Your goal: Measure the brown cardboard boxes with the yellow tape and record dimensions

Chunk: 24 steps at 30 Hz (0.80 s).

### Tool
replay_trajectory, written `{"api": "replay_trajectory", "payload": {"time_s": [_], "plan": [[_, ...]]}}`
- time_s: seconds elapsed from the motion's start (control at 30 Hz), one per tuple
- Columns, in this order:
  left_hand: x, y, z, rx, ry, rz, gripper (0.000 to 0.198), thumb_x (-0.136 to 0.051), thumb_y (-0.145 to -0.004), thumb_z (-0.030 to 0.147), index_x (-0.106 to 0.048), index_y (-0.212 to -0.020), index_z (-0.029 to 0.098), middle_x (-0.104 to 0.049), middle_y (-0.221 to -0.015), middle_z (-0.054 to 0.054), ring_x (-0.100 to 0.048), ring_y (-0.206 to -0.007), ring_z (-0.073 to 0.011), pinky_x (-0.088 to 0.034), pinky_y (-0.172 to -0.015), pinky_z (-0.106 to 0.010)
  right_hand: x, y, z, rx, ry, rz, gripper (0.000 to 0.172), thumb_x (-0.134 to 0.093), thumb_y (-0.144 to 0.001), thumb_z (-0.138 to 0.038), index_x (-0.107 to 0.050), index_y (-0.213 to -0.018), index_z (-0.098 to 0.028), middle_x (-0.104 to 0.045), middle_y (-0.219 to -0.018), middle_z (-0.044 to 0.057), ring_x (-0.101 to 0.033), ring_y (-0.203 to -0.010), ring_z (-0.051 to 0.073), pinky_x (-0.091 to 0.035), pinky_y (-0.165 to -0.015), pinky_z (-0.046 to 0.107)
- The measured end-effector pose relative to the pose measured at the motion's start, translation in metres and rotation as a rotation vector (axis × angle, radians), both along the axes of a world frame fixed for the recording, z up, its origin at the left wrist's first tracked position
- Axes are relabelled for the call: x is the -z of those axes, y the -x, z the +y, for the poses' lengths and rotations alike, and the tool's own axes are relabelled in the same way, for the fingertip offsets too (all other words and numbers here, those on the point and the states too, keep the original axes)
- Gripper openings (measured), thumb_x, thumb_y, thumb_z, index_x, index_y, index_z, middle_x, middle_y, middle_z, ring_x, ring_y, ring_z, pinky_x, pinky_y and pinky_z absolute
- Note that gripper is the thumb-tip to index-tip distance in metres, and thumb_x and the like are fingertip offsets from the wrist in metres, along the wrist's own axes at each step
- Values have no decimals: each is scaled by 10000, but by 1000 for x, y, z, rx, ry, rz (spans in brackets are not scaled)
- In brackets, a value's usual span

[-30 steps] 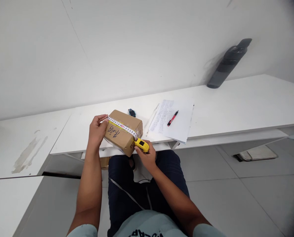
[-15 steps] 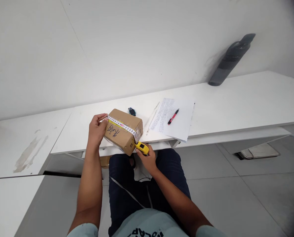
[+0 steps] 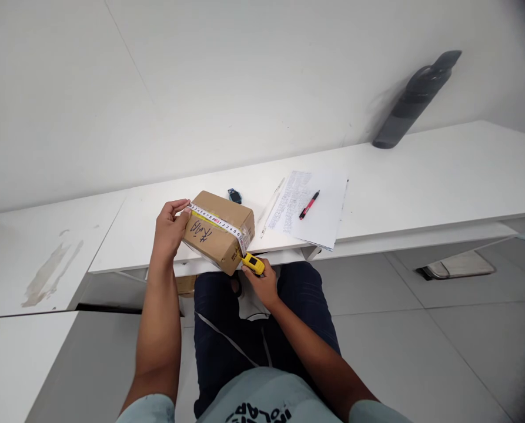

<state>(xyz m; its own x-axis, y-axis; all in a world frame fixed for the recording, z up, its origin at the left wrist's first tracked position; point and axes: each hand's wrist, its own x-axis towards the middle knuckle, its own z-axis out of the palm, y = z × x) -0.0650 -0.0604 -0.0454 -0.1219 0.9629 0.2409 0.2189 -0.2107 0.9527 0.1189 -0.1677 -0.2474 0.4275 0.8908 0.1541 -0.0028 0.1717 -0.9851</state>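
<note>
A brown cardboard box [image 3: 221, 210] with handwriting on top rests at the front edge of the white table, its near corner jutting past the edge. Across its top stretches the white blade of a tape measure [image 3: 253, 264], which bends down over the right side to the yellow case. My left hand [image 3: 170, 226] pinches the blade's end at the box's left edge. Held around the yellow case is my right hand [image 3: 263, 283], just below the box's right corner, over my lap.
Behind the box lies a dark watch [image 3: 234, 195]. To the right, a red and black pen [image 3: 309, 205] rests on written paper sheets [image 3: 328, 223]. A dark bottle [image 3: 410, 106] stands against the wall. The white table [image 3: 425, 188] has an open shelf below.
The whole view has shifted slightly. Both hands, the tape measure and the box keep nearly the same places relative to one another.
</note>
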Motion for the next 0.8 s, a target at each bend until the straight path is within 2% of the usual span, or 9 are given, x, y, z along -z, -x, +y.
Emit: {"api": "replay_trajectory", "payload": {"time_s": [0.2, 0.4, 0.67, 0.8], "plan": [[0, 1, 0, 11, 9, -2, 335, -732, -786, 372, -666, -1069, 205, -682, -1269, -108, -685, -1007, -216, -561, -856, -360, 11, 1, 1, -26, 67, 23, 376, -775, -707, -493, -635, -863, -181, -677, -729, 2, -593, -647, 153, -517, -617, 288], [0, 1, 0, 22, 8, 1, 338, -736, -794, 381, -669, -1073, 203, -683, -1272, -107, -677, -1035, -216, -557, -865, -357, 22, 4, 1, -86, 108, 33, 373, -759, -719, -493, -643, -887, -181, -701, -775, 17, -608, -691, 164, -529, -664, 299], [1, 3, 2, 29, 3, 1, 331, -740, -795, 373, -672, -1072, 206, -688, -1275, -99, -679, -1044, -214, -563, -863, -344, 27, 5, 1, -95, 134, 15, 384, -735, -727, -535, -640, -887, -199, -715, -799, 23, -618, -704, 168, -537, -679, 294], [1, 4, 3, 35, 3, 18, 330, -738, -797, 375, -667, -1071, 205, -686, -1280, -104, -677, -1066, -221, -569, -867, -348, 28, 3, 2, -89, 151, -35, 384, -738, -723, -548, -608, -834, -204, -683, -744, 17, -600, -677, 167, -503, -628, 279]]}}
